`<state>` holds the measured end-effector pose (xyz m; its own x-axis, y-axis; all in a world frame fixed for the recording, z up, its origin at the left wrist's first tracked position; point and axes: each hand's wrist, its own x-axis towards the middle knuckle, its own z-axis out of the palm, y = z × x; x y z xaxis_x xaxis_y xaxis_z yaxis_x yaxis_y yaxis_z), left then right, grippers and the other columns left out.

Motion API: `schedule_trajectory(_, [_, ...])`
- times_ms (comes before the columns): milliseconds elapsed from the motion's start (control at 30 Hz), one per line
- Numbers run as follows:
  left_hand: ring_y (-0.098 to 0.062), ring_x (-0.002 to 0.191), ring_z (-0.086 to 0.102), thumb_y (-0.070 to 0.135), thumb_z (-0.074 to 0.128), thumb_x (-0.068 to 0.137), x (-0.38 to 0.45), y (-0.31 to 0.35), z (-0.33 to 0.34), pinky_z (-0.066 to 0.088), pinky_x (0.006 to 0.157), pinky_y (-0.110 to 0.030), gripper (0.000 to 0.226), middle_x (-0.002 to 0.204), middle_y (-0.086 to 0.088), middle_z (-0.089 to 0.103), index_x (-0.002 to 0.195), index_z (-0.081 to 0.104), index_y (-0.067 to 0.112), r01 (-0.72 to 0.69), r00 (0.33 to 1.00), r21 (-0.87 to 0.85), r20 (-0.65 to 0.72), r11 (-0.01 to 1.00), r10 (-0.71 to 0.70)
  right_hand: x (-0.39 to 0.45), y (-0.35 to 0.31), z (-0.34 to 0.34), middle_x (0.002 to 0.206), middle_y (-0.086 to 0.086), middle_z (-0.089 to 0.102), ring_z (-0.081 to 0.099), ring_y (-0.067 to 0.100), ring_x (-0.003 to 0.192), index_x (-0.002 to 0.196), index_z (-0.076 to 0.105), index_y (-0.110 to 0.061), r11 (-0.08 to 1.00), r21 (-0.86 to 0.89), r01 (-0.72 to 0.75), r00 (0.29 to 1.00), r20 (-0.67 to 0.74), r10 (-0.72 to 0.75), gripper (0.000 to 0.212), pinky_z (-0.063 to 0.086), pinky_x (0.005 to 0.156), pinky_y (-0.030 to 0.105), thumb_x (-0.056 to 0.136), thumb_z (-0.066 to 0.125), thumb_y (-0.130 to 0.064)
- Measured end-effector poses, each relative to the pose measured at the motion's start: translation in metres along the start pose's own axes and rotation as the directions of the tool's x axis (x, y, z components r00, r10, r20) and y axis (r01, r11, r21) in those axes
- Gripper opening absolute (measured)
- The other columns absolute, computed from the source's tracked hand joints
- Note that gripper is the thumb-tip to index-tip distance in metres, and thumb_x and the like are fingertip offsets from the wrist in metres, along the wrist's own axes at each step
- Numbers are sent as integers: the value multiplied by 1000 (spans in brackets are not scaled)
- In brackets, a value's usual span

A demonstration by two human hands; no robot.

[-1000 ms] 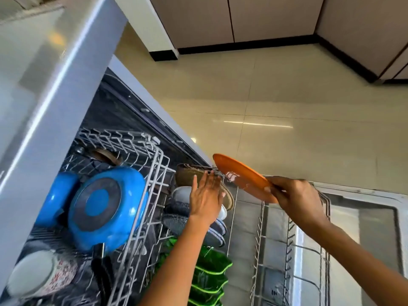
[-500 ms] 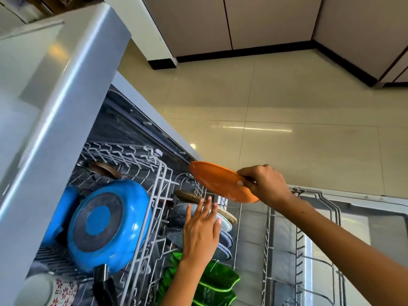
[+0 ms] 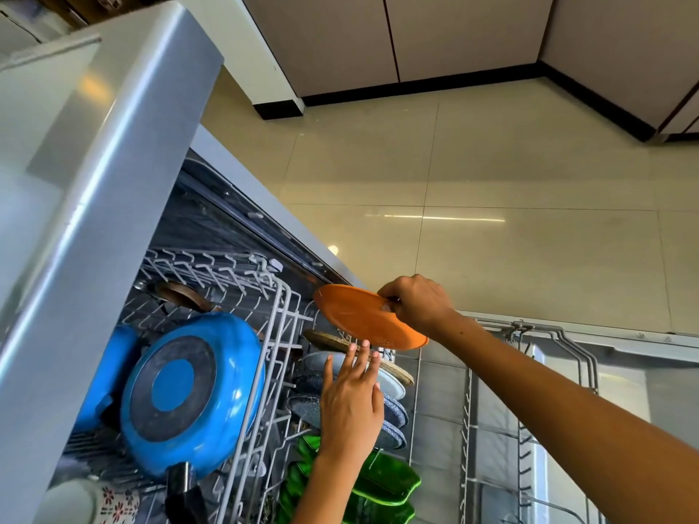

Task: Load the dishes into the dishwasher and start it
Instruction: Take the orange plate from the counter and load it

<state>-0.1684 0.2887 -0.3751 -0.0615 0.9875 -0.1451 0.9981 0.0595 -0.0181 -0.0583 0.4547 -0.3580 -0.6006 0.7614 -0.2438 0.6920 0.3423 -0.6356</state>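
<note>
The right hand (image 3: 414,306) reaches in from the right on an outstretched forearm, fingers curled in a pinch, while the left hand (image 3: 350,406) lies just below it, fingers straight and pointing up.

The plate (image 3: 368,319) at mid-frame is plain orange. Just below it a round dish (image 3: 333,340) shows a tan, speckled face. Under that stands a pale grey-white plate (image 3: 316,363), then dark blue-grey plates (image 3: 306,406) flecked with lighter specks. At the bottom centre the leaf-shaped dishes (image 3: 386,482) are glossy bright green. In the lower left the pan (image 3: 193,391) is vivid blue, its base a dark grey ring round a blue disc, with a black handle. The mug (image 3: 113,504) at the bottom left corner is white with red flowers. The racks (image 3: 280,323) are pale grey-white wire. The floor (image 3: 529,175) is glossy beige tile; the cabinets (image 3: 340,35) at the top are taupe above a black plinth.
</note>
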Motion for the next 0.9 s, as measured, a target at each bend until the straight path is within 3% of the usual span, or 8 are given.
schedule_trajectory(133, [-22,117,59,16,82,62,-1,2,0,36,99,-53,56,127,-3,62,116,68,18,12,1000,-19,2,1000,-12,7,-6,-8,113,-2,67,60,20,97,121,62,-22,999,-15,52,998,-29,-52,28,36,65,25,95,53,-20])
schedule_trajectory(267, [-22,116,60,16,83,59,-2,3,0,34,99,-54,59,127,-3,62,116,69,17,16,1000,-2,-4,1000,-16,9,-10,-11,107,-1,69,59,21,93,117,65,-21,998,10,59,997,-40,-59,26,32,61,24,94,54,-17])
schedule_trajectory(400, [-21,115,60,17,84,57,-1,4,-2,33,99,-54,60,126,-2,63,115,69,17,35,999,-3,10,999,-35,6,-9,8,98,4,69,61,24,86,110,67,-22,998,-61,35,999,-6,-35,23,42,61,29,92,53,-16])
schedule_trajectory(600, [-21,116,60,16,73,63,-1,4,-3,31,99,-56,53,127,-2,62,116,69,17,19,1000,-2,5,1000,-19,8,3,20,86,6,68,60,25,77,98,68,-18,997,-83,2,999,-45,-5,15,34,57,27,94,53,-18])
schedule_trajectory(667, [-21,116,60,16,79,60,0,5,-3,32,99,-56,56,127,-3,62,115,69,17,23,1000,-12,17,1000,-23,9,5,23,82,6,65,59,25,75,96,67,-16,994,-108,-4,999,-38,0,15,32,57,27,95,52,-18])
schedule_trajectory(800, [-20,116,60,17,84,56,1,8,-6,32,98,-55,60,126,-2,62,115,69,18,37,998,-25,50,999,-36,4,14,35,94,10,65,61,29,86,104,63,-14,978,-209,-14,997,66,28,17,34,62,29,94,50,-10])
schedule_trajectory(900, [-21,117,59,17,84,57,2,7,-5,31,98,-56,61,127,-3,62,115,69,18,39,997,-26,61,999,-37,-2,22,42,99,10,64,61,29,88,112,58,-14,970,-238,-43,996,65,60,24,36,61,30,94,46,-4])
